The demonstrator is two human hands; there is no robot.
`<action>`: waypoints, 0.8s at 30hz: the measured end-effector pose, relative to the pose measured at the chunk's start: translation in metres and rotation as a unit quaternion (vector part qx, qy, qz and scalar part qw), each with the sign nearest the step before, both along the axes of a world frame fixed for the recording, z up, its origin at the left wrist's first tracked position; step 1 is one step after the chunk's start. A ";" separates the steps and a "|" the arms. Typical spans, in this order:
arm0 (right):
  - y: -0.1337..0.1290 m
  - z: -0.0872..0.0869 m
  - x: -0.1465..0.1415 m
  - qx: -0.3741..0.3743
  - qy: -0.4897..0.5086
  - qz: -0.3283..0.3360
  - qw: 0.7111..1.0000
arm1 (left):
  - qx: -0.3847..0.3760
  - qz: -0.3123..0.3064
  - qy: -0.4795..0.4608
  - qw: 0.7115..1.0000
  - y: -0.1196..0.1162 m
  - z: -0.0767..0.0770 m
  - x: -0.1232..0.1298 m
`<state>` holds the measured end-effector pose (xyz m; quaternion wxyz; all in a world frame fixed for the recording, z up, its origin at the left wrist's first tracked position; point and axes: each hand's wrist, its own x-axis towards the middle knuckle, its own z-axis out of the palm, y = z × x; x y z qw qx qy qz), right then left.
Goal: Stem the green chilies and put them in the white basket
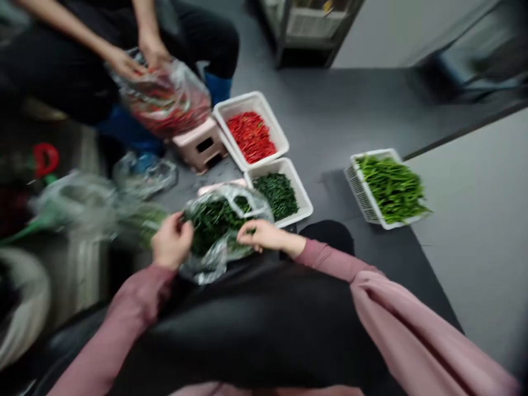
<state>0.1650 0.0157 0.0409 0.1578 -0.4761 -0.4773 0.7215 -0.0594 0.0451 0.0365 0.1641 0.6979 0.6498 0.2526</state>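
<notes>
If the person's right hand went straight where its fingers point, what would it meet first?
The right hand would probably meet the crumpled clear plastic bag of thin dark green vegetables; blur and unclear depth hide whether it already touches.

Left sleeve (127, 308) dusty mauve; right sleeve (404, 308) pale pink and loose (folds visible), snug darker mauve at the forearm. Black apron (264, 324), faint sheen, covers the lap.
</notes>
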 end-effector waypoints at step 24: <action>0.019 -0.005 -0.029 0.125 -0.144 -0.018 0.982 | -0.302 -0.259 0.159 0.903 -0.073 -0.045 0.030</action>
